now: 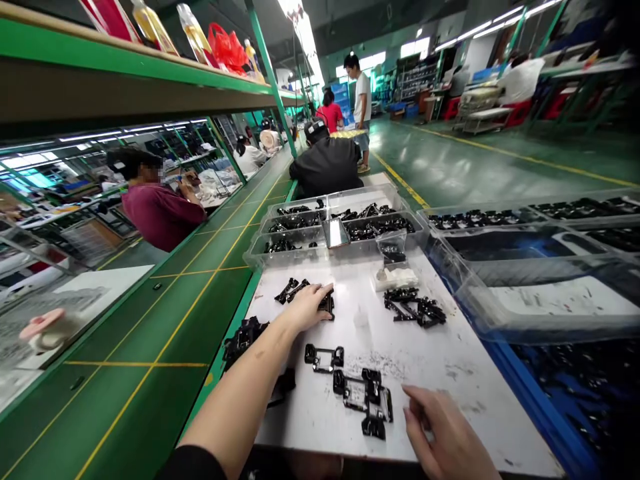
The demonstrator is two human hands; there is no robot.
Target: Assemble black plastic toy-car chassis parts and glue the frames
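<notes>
My left hand (311,308) reaches forward over a group of black plastic frame parts (290,291) on the white worktop (450,380). Its fingers are stretched out and spread, touching or just above a black part (327,304); the palm hides some of the group. My right hand (443,427) hovers near the front edge, fingers loosely bent and apart, holding nothing. Left of it lie several black frame parts with square openings, one single frame (325,359) and an overlapping cluster (367,400). Another pile of black parts (415,308) lies at the right.
Clear divided bins (335,227) of black parts stand at the back, with a phone-like slab (337,233) on them. A green conveyor (190,293) runs along the left. Clear trays (500,280) and a blue crate (550,413) flank the right. A person in black (327,163) sits ahead.
</notes>
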